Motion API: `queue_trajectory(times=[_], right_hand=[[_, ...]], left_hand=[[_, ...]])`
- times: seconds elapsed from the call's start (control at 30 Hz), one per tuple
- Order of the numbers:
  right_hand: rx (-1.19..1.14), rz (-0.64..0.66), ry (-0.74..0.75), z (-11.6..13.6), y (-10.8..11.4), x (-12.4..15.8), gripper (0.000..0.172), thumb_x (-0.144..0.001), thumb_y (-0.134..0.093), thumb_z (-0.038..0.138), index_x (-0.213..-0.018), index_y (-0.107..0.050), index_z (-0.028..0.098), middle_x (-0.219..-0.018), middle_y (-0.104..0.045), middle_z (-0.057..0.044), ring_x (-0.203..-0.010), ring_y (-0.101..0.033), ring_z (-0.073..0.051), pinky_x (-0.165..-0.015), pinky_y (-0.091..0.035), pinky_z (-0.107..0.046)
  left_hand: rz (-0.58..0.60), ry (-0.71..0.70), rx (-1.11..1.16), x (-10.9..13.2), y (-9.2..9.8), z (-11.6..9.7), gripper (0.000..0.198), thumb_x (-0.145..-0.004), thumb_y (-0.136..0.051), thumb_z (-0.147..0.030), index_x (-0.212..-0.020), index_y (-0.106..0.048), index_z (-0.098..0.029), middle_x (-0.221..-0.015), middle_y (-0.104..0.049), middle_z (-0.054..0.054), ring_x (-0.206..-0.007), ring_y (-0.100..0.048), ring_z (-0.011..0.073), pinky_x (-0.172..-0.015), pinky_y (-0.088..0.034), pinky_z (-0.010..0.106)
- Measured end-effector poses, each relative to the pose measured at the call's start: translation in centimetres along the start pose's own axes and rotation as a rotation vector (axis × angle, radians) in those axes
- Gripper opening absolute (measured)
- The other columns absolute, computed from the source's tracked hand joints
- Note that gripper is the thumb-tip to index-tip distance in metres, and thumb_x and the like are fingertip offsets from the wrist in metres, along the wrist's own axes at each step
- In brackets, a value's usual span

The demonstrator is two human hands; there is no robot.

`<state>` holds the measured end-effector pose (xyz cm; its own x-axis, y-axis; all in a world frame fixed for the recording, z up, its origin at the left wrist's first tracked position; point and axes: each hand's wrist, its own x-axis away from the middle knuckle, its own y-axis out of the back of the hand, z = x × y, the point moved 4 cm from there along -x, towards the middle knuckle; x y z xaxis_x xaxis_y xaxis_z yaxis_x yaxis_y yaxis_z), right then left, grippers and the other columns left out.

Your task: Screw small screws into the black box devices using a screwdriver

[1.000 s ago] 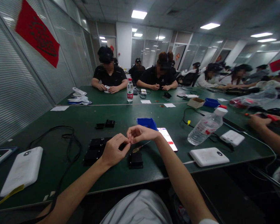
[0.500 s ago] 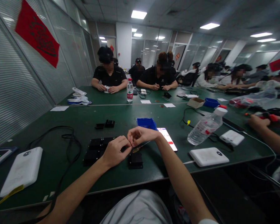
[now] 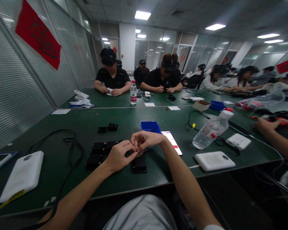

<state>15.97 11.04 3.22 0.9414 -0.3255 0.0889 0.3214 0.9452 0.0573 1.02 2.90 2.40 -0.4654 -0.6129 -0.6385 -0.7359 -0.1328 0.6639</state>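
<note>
My left hand and my right hand meet above the table, fingertips together. The left thumb and fingers are closed in a pinch; whatever is between them is too small to make out. Closed too, my right hand has a thin metallic tool showing below its fingers, its kind unclear. Just beneath the hands lies a black boxy part. Beside my left hand sit several black block-like parts with shiny spots, partly covered by the hand. Behind my right hand stands a blue bin with small dark contents.
A lit phone lies by my right wrist. Right of it are a tilted water bottle and a white power bank. At left are another white power bank and a black cable. Co-workers sit opposite; another person's hands are at right.
Both hands stay nearly in place. My left fingertips have shifted slightly right, under the right fingers, and less of the thin metallic tool shows now.
</note>
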Motion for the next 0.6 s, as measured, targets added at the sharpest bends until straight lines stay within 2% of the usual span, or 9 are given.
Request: queue_trajectory(times=[0.17, 0.27, 0.6], right_hand=[[0.026, 0.021, -0.036, 0.0, 0.0, 0.8, 0.034, -0.072, -0.086, 0.017, -0.09, -0.057, 0.015, -0.077, -0.072, 0.002, -0.07, -0.069, -0.011, -0.063, -0.053, -0.02], [0.028, 0.046, -0.085, -0.1, 0.2, 1.5, 0.04, -0.069, -0.087, 0.017, -0.084, -0.05, 0.017, -0.076, -0.071, 0.003, -0.07, -0.067, -0.01, -0.064, -0.051, -0.02], [0.126, 0.048, -0.229, -1.1, 1.0, 2.8, 0.052, -0.065, -0.087, 0.019, -0.078, -0.038, 0.022, -0.073, -0.071, 0.003, -0.07, -0.066, -0.013, -0.063, -0.049, -0.021]], left_hand=[[0.058, 0.023, 0.038, 0.1, -0.1, -0.4, 0.01, -0.095, -0.066, -0.027, -0.088, -0.066, -0.02, -0.091, -0.067, 0.004, -0.084, -0.066, 0.0188, -0.077, -0.052, 0.031], [0.122, 0.03, 0.067, 0.1, -0.1, -0.6, 0.012, -0.093, -0.068, -0.032, -0.092, -0.065, -0.02, -0.094, -0.068, 0.005, -0.085, -0.066, 0.0193, -0.078, -0.053, 0.031], [0.315, 0.074, 0.129, 0.3, -0.5, -1.0, 0.042, -0.079, -0.084, -0.038, -0.113, -0.066, -0.022, -0.111, -0.072, 0.005, -0.095, -0.071, 0.0228, -0.083, -0.056, 0.033]])
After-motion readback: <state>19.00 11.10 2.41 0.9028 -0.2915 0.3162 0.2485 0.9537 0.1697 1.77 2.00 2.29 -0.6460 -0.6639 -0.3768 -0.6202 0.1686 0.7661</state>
